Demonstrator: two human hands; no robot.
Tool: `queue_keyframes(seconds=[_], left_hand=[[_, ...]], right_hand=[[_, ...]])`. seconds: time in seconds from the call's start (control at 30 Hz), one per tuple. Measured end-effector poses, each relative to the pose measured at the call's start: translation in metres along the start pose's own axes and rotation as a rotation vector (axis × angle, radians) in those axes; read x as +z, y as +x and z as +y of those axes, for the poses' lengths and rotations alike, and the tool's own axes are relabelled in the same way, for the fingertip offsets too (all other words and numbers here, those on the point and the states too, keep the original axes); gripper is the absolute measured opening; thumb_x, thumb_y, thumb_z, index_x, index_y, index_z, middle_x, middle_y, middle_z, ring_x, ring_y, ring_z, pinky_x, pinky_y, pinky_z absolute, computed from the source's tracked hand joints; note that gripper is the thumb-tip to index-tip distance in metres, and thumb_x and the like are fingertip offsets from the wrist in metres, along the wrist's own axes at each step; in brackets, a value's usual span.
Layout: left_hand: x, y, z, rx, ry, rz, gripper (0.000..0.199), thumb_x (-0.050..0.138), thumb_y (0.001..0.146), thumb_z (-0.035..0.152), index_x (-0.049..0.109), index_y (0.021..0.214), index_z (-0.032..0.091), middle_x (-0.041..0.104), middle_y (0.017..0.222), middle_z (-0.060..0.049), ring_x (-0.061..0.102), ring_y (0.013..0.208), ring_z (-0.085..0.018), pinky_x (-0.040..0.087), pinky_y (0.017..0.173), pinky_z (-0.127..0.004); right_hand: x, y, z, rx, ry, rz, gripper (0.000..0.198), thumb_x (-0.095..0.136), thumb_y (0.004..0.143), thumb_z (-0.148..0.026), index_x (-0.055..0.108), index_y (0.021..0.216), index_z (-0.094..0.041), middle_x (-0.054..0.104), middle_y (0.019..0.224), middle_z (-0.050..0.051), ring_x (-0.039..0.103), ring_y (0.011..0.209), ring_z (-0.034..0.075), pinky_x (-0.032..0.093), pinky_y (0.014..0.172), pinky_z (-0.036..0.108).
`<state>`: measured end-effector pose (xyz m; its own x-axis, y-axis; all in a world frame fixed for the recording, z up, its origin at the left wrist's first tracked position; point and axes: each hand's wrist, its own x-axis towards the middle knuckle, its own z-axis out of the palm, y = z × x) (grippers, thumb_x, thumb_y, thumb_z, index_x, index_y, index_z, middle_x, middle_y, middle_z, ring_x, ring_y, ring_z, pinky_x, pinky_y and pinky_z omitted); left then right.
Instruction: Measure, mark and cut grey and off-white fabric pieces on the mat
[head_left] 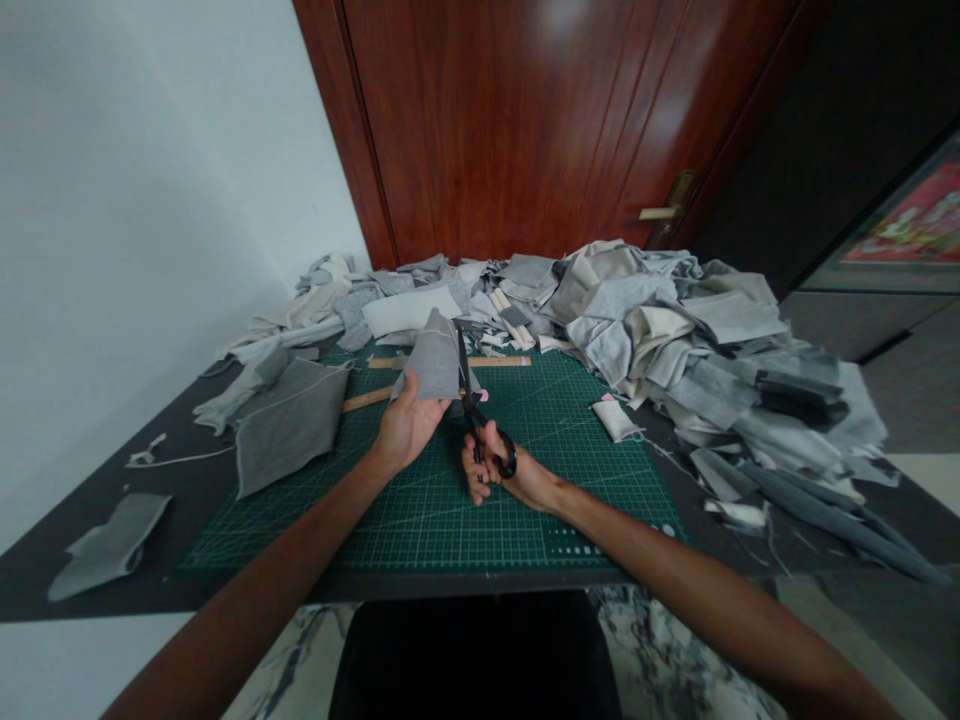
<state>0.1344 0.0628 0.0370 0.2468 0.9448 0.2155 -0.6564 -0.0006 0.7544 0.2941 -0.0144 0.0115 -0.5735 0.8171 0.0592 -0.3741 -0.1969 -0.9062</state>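
A piece of grey fabric point(433, 362) is held up over the green cutting mat point(525, 530), gripped in my left hand point(411, 425) with the thumb on top. Black scissors point(466, 385) are in my right hand point(491, 465), the fingers through and around the handles. Their blades point away from me and lie along the right edge of the grey fabric. A small pink spot point(484, 396) shows beside the blades; I cannot make out what it is.
Heaped cloth scraps point(637, 310) line the back and right of the table. Wooden rulers point(499, 361) lie on the mat. At left are a larger grey cloth point(292, 420) and a folded scrap point(116, 545). A small stuffed pouch point(616, 420) and black object point(799, 398) are at right.
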Motion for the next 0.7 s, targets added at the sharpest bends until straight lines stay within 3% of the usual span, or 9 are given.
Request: queue_keyframes(seconds=[0.43, 0.7], left_hand=[[-0.0017, -0.0023, -0.0037, -0.045, 0.008, 0.005, 0.050, 0.055, 0.102, 0.048, 0.058, 0.144, 0.021, 0.059, 0.151, -0.012, 0.045, 0.149, -0.028, 0.034, 0.126, -0.050], [-0.0024, -0.0028, -0.0050, -0.063, 0.021, 0.008, 0.051, 0.056, 0.101, 0.051, 0.063, 0.139, 0.017, 0.061, 0.148, -0.014, 0.040, 0.152, -0.030, 0.027, 0.129, -0.050]], right_hand=[[-0.0019, 0.0009, 0.0008, -0.022, 0.012, 0.008, 0.066, 0.049, 0.084, -0.089, 0.044, 0.091, -0.023, 0.041, 0.065, -0.009, 0.042, 0.052, 0.010, 0.051, 0.059, 0.031], [-0.0002, 0.0019, 0.0039, -0.054, -0.009, 0.036, 0.068, 0.047, 0.082, -0.091, 0.044, 0.092, -0.023, 0.042, 0.066, -0.009, 0.041, 0.052, 0.010, 0.051, 0.058, 0.031]])
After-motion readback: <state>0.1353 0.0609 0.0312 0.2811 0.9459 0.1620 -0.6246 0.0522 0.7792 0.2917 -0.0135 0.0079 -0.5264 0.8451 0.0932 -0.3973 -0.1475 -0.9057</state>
